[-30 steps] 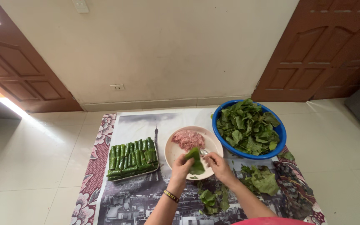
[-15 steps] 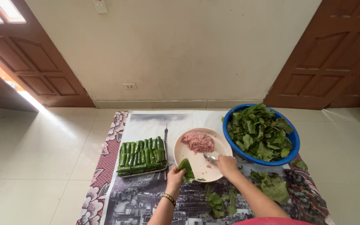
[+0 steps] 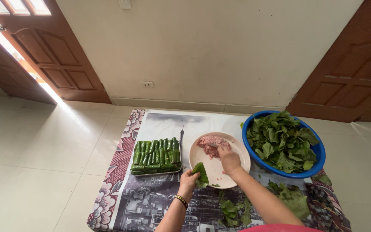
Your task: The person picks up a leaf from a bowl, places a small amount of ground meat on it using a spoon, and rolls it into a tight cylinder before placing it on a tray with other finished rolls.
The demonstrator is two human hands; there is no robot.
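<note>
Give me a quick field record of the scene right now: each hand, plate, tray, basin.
left hand: holds a green leaf over the plate's near edge
right hand: over the plate, a utensil at the minced meat
plate: white, round, on the printed mat
tray: rows of rolled leaves
blue basin: heaped with loose leaves

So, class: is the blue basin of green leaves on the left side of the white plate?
No, the blue basin of leaves sits to the right of the white plate; the tray of green rolls is on its left.
</note>
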